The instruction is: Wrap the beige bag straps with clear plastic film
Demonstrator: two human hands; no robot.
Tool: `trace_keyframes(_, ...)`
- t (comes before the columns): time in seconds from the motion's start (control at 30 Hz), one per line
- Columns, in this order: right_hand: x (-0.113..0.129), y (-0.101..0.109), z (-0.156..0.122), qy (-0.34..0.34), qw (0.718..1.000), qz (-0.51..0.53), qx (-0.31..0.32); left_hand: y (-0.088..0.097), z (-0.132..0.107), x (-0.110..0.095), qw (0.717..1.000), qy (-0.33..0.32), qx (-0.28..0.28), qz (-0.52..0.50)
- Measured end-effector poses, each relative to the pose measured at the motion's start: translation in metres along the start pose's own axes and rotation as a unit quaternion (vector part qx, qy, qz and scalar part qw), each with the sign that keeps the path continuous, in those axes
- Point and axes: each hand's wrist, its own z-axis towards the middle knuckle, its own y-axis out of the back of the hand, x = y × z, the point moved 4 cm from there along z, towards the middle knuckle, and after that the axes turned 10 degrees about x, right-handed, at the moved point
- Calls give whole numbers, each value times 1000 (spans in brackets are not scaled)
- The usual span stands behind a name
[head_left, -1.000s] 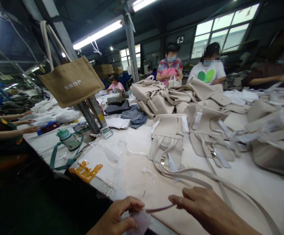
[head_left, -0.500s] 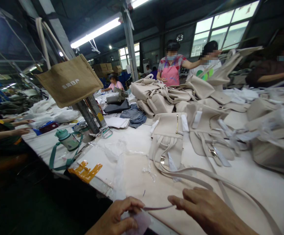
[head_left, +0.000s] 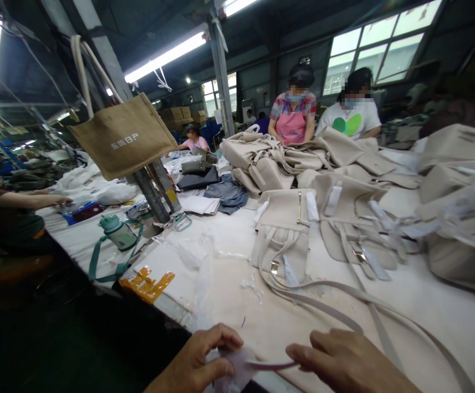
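Observation:
At the near table edge, my left hand (head_left: 206, 357) is closed with fingers and thumb around a thin whitish translucent wrapping piece (head_left: 239, 365). Out of that wrap runs a narrow beige strap (head_left: 270, 365), its other visible end pinched by the fingertips of my right hand (head_left: 339, 357). What lies inside the left fist is partly hidden. Beyond my hands lies a beige handbag (head_left: 283, 234) with a gold zipper, a gold buckle and white protective strips. Its long strap (head_left: 331, 308) curves across the table towards my right forearm. A second similar beige bag (head_left: 354, 218) sits beside it.
A pile of beige bags (head_left: 278, 158) covers the table's far side, with more bags (head_left: 458, 240) at right. Orange tape (head_left: 149, 284) hangs at the left edge near a green bottle (head_left: 116, 232). A brown tote (head_left: 125, 139) hangs from a post. Several co-workers are around.
The wrapping piece now sits around the strap where it leaves my left hand. The two co-workers across the table have lowered their arms, and a raised bag has come down.

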Motion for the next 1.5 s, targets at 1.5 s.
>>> trace_keyframes(1.5, -4, -89, -9, -228, 963, 145, 10, -54, 47, -2, 983, -57, -79, 157)
